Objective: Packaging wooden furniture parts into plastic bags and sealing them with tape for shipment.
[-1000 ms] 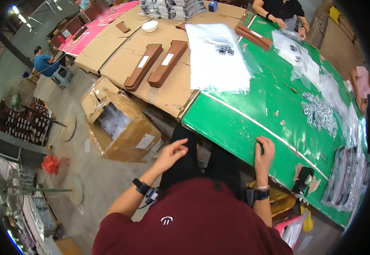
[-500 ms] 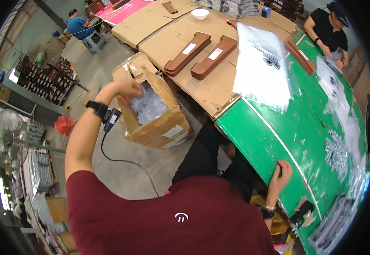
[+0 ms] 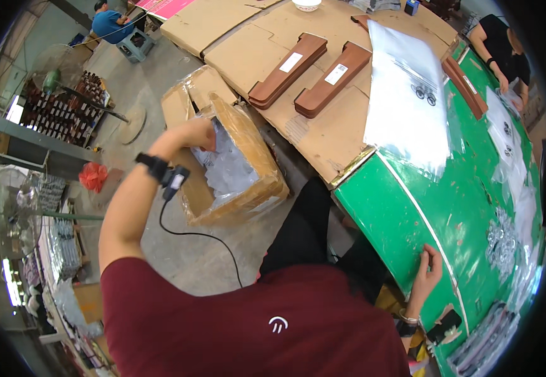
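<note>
My left hand [image 3: 199, 132] reaches over the near rim of a taped cardboard box [image 3: 264, 166] on the floor. Its fingers bend down among the clear plastic bags [image 3: 232, 169] inside, and their tips are too unclear to show a grip. My right hand [image 3: 430, 269] rests by the near edge of the green tabletop [image 3: 405, 220], fingers loosely curled and apart, with nothing in them. A dark band and a small cabled device [image 3: 175, 182] sit on my left wrist.
Two brown L-shaped parts [image 3: 295, 69] lie on the cardboard-covered table [image 3: 323, 147]. Beside them is a stack of clear bags [image 3: 401, 113]. Silvery metal pieces [image 3: 501, 245] lie on the green top. A co-worker [image 3: 502, 47] is at the far right. A cable [image 3: 207, 235] hangs near my legs.
My left hand has moved deeper into the box, with its fingers now turned downward. My right hand stays by the table edge. The whole view has shifted slightly.
</note>
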